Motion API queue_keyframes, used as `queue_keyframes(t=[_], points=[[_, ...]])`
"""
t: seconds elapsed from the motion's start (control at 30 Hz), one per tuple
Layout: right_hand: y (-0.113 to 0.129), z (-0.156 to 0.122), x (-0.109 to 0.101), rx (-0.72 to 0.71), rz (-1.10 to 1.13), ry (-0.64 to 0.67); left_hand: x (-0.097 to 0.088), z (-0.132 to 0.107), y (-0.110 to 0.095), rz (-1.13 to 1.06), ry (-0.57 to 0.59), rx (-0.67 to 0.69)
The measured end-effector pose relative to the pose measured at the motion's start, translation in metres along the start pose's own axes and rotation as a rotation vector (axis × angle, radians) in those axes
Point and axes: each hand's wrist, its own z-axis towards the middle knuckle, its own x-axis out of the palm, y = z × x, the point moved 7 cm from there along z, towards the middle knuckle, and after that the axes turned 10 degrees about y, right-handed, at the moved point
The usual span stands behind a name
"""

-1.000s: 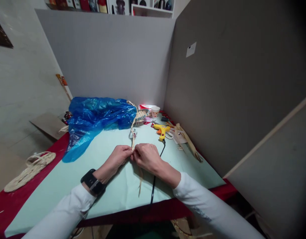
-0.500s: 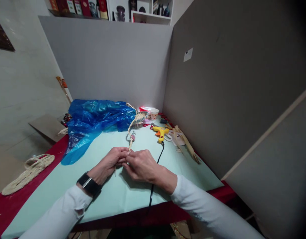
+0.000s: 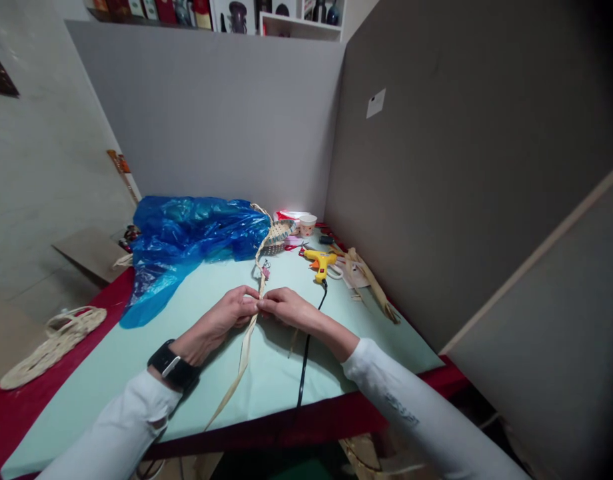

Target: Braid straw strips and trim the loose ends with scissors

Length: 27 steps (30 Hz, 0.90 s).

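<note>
A pale straw braid (image 3: 259, 257) runs from beside the blue plastic bag toward me and ends between my hands. My left hand (image 3: 235, 308) pinches it from the left side, thumb and fingertips closed. From the right, my right hand (image 3: 285, 308) pinches the same spot, and the fingertips of both hands meet. A loose flat strand (image 3: 244, 357) hangs from the pinch toward the table's front edge. Another thin strand end (image 3: 292, 343) shows below my right hand. Just beyond the hands, a small pinkish clip (image 3: 265, 270) sits at the braid.
A yellow glue gun (image 3: 321, 262) lies right of the braid, its black cord (image 3: 303, 377) crossing the table to the front edge. Behind are a woven basket (image 3: 281, 232), a paper cup (image 3: 307, 225) and the blue bag (image 3: 186, 230). Dry husks (image 3: 371, 283) lie right, a woven sole (image 3: 56, 350) left.
My right hand has turned over and flattened out, its fingertips now meeting the left's. A long loose strand now hangs toward the front edge. The view has shifted slightly.
</note>
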Motion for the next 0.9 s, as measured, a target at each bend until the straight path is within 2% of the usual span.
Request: queue_keyframes(t=[0.2,0.37,0.5,0.67,0.77,0.9], points=[[0.009,-0.008,-0.011,-0.033,-0.011,-0.068,0.003,-0.007,-0.011,0.107,-0.015,0.002],[0.006,-0.011,-0.012,-0.002,0.019,-0.123,0.002,-0.004,-0.009,0.236,-0.065,-0.034],[-0.003,-0.007,-0.009,0.039,0.059,-0.171,-0.005,-0.002,-0.012,0.409,-0.163,-0.055],[-0.007,-0.007,-0.005,0.058,0.094,-0.197,-0.010,-0.012,-0.027,0.654,-0.297,-0.060],[-0.004,-0.010,-0.005,0.039,0.123,-0.211,-0.005,-0.016,-0.034,0.757,-0.340,-0.045],[-0.003,-0.012,-0.006,0.000,0.224,-0.215,0.013,-0.019,-0.036,0.878,-0.347,-0.004]])
